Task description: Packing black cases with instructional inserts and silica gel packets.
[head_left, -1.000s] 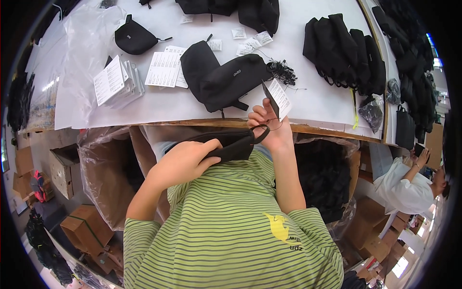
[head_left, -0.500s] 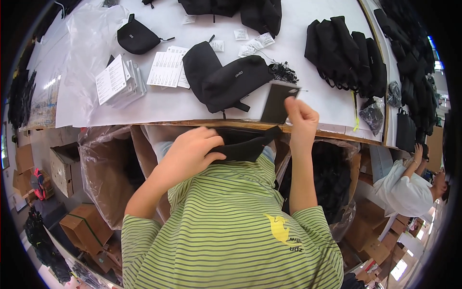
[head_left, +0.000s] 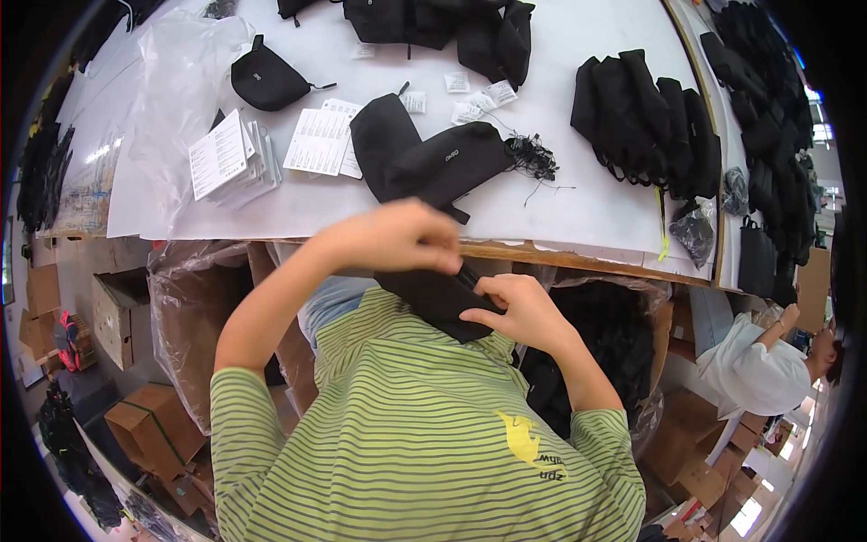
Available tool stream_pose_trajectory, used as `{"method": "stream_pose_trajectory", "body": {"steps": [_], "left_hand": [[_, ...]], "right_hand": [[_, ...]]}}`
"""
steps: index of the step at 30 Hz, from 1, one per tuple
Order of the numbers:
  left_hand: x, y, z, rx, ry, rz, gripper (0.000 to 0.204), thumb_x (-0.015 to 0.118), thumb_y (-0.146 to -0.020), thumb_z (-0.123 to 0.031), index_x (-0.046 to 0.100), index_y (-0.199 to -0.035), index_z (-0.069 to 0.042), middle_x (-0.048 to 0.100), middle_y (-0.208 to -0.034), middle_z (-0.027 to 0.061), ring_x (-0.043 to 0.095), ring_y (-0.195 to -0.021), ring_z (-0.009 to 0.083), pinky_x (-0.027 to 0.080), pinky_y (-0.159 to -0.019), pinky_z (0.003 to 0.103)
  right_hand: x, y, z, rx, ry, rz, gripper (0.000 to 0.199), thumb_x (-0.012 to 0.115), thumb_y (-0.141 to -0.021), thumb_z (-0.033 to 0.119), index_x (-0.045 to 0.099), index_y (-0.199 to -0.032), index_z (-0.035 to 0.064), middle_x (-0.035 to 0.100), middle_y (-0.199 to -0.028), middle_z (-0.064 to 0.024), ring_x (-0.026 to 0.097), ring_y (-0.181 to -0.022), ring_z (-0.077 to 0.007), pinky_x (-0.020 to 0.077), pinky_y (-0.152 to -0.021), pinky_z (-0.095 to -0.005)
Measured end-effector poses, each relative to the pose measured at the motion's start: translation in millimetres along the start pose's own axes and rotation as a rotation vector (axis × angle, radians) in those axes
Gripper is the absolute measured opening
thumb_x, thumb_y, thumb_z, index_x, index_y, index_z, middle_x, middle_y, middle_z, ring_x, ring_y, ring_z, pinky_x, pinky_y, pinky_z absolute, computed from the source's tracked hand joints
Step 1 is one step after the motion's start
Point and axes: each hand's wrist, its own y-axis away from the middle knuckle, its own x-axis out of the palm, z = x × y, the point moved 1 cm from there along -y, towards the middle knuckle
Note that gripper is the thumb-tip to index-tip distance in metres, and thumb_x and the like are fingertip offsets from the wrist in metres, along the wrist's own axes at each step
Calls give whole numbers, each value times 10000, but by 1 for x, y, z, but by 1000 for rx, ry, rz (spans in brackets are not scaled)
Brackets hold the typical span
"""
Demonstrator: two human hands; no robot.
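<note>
A small black zip pouch (head_left: 432, 302) is held in front of my shirt, just below the table's near edge. My right hand (head_left: 519, 309) grips its right end, with thumb on the near face and fingers at the rim. My left hand (head_left: 397, 237) reaches across above the pouch, fingers closed in a pinch at its upper edge. Whatever they pinch there is hidden. Just beyond, black pouches (head_left: 452, 163) lie overlapped on the table, beside a tangle of thin black cords (head_left: 533, 158). The dark flat card seen earlier is out of sight.
On the white tabletop (head_left: 560, 226) lie printed white cards (head_left: 226, 158), small white packets (head_left: 470, 110), another black pouch (head_left: 268, 77) and a row of black pouches (head_left: 641, 117). Plastic-lined boxes (head_left: 194, 316) stand under the edge. At the right, a co-worker (head_left: 759, 357) handles black items.
My right hand has come down from the table with the dark card, now unseen, and grips the pouch. My left hand has moved right, over the pouch's upper edge.
</note>
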Motion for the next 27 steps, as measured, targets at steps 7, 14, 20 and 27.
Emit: {"method": "stream_pose_trajectory", "body": {"steps": [7, 14, 20, 27], "left_hand": [[-97, -74, 99, -179, -856, -898, 293, 700, -750, -204, 631, -1005, -78, 617, -1049, 136, 557, -1026, 315, 409, -908, 404], [-109, -62, 85, -22, -805, -880, 173, 700, -773, -208, 666, -813, -43, 669, -813, 115, 624, -861, 259, 427, -854, 368], [-34, 3, -23, 433, -140, -708, 85, 682, -811, -113, 683, -873, -56, 673, -991, 55, 605, -1003, 229, 450, -900, 347], [-5, 52, -39, 166, -579, -798, 379, 738, -763, -176, 635, -1117, -86, 518, -1298, 91, 451, -1230, 275, 266, -1068, 425]], "right_hand": [[-4, 8, 11, -149, 117, -149, 322, 754, -737, 362, 639, -654, 73, 486, -535, -36, 505, -555, -215, 408, -530, -335], [-40, 17, 26, -363, 298, -351, 220, 831, -613, 271, 700, -667, 102, 470, -528, -3, 465, -522, -172, 360, -483, -309], [-62, 10, 42, -520, 445, -447, 222, 814, -590, 279, 714, -729, 138, 413, -543, 15, 443, -519, -159, 354, -484, -311], [-63, -4, 49, -538, 523, -625, 265, 818, -556, 270, 721, -769, 145, 362, -547, 20, 385, -504, -153, 308, -470, -302]]}}
